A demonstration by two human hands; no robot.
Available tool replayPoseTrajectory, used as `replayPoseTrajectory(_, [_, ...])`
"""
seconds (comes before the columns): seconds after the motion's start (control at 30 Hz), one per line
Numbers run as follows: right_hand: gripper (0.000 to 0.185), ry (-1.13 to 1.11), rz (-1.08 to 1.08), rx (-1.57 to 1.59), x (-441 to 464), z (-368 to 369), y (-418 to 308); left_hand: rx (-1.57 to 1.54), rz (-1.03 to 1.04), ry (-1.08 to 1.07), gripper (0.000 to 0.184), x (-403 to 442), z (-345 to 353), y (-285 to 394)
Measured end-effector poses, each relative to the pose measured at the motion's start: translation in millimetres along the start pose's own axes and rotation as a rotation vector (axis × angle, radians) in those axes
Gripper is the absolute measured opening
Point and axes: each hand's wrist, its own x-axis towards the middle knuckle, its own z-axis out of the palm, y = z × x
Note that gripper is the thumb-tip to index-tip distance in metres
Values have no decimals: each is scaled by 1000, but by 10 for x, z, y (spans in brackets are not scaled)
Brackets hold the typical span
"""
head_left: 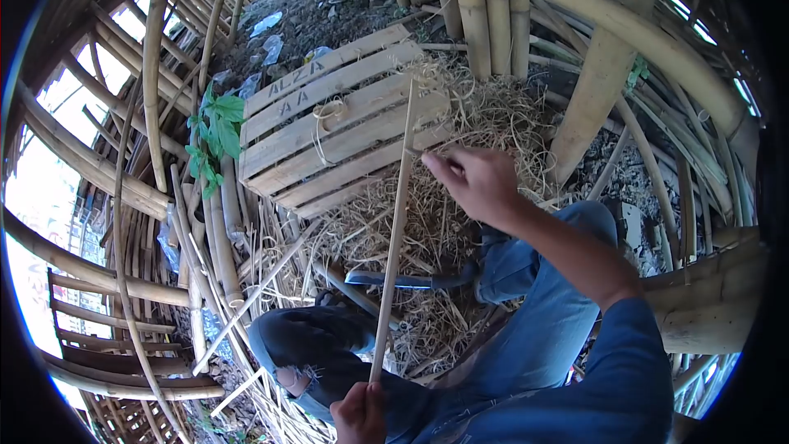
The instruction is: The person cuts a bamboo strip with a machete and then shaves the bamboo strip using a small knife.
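Note:
A long, pale bamboo strip (397,234) stands slanting up in front of me, its far end over the wooden slatted crate. Around its lower end my left hand (359,418) is closed. My right hand (483,187) is closed in a pinch beside the strip's upper part. A small dark tip shows between those fingers and the strip, too small to name. Below, between my legs, a large knife (390,280) with a dark handle lies across the shavings, passing behind the strip.
The slatted crate (329,119) carries a coiled strip (330,115) on top. Curly bamboo shavings (501,119) heap around it. Thick bamboo poles (598,99) rise at the right. Loose poles and a leafy plant (218,136) are at the left. My jeans-clad legs (538,279) flank the shavings.

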Motion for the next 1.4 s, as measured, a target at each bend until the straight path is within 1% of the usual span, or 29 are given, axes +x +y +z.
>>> replayPoseTrajectory(0.07, [58, 30, 22, 73, -24, -9, -2, 2, 29, -15, 29, -5, 4, -70])
replayPoseTrajectory(0.1, [58, -8, 127, 112, 67, -47, 62, 8, 46, -35, 29, -52, -11, -120])
replayPoseTrajectory(0.13, [58, -15, 138, 113, 66, -44, 89, 15, 39, -43, 29, -96, -30, -166])
replayPoseTrajectory(0.23, [59, 27, 87, 28, 171, -75, 138, -47, 50, -63, 29, -54, -18, -182])
replayPoseTrajectory(0.33, [58, 85, 3, 19, 10, -24, 68, 40, -10, -67, 30, -101, -76, -77])
replayPoseTrajectory(0.37, [58, 49, 104, 76, 94, -34, 130, 20, 28, -81, 30, -132, -94, -22])
replayPoseTrajectory(0.4, [58, 39, 116, 78, 96, -27, 169, 1, 68, -97, 30, -165, -113, 3])
replayPoseTrajectory(0.47, [58, 29, 92, -15, 208, -89, 187, -10, 44, -111, 30, -158, -93, -159])
replayPoseTrajectory(0.5, [58, 5, 53, 10, 130, -137, 110, -22, 17, -119, 30, -136, -72, -221])
replayPoseTrajectory(0.6, [59, 12, 32, -48, 23, -51, 79, -41, 56, -105, 31, -160, -105, 58])
replayPoseTrajectory(0.63, [61, -102, 267, 89, 122, -117, 118, -34, 42, -111, 31, -193, -106, 0])
replayPoseTrajectory(0.67, [61, -113, 284, 95, 203, -103, 258, -27, 54, -105, 32, -222, -111, -110])
replayPoseTrajectory(0.73, [64, -83, 502, -126, 408, -131, 585, -35, 91, -92, 32, -81, -68, -254])
replayPoseTrajectory(0.77, [64, -77, 491, -124, 373, -141, 633, -134, 22, -64, 31, 27, -69, -321])
replayPoseTrajectory(0.8, [64, 90, 429, -33, 309, -124, 616, -238, -52, -26, 31, 75, -70, -358])
replayPoseTrajectory(0.83, [65, 245, 358, 67, 265, -87, 493, -340, -39, -2, 30, 165, -55, -222])
replayPoseTrajectory(0.87, [64, 147, 352, 121, 143, -67, 329, -359, -53, 30, 30, 224, -62, -117])
replayPoseTrajectory(0.9, [62, 46, 348, 170, -10, -122, 106, -372, -56, -11, 33, 277, -85, -31])
replayPoseTrajectory(0.93, [60, -1, 229, 235, -135, -141, -137, -379, -55, -63, 36, 315, -98, 30])
replayPoseTrajectory(0.97, [59, -44, 120, 294, -240, -127, -356, -384, -65, -54, 36, 343, -78, 75])
replayPoseTrajectory(1.03, [56, -187, -38, 366, -392, -63, -558, -435, -58, -107, 38, 368, -22, 127])
replayPoseTrajectory(1.07, [56, -188, -35, 369, -431, -41, -638, -432, -61, -106, 38, 354, -8, 132])
replayPoseTrajectory(1.13, [54, -66, -163, 332, -445, -19, -744, -420, -79, -129, 36, 349, 11, 146])
replayPoseTrajectory(1.2, [53, -102, -158, 335, -394, -36, -726, -395, -68, -115, 36, 332, 22, 163])
replayPoseTrajectory(1.27, [53, -163, -109, 295, -357, -37, -689, -369, -65, -104, 36, 319, 19, 166])
replayPoseTrajectory(1.3, [53, -164, -106, 296, -393, -28, -705, -362, -54, -108, 37, 323, 15, 169])
replayPoseTrajectory(1.37, [51, -107, -188, 312, -463, -12, -737, -357, -40, -113, 38, 331, 21, 183])
replayPoseTrajectory(1.4, [51, -104, -187, 311, -453, -15, -720, -335, -39, -108, 38, 329, 19, 198])
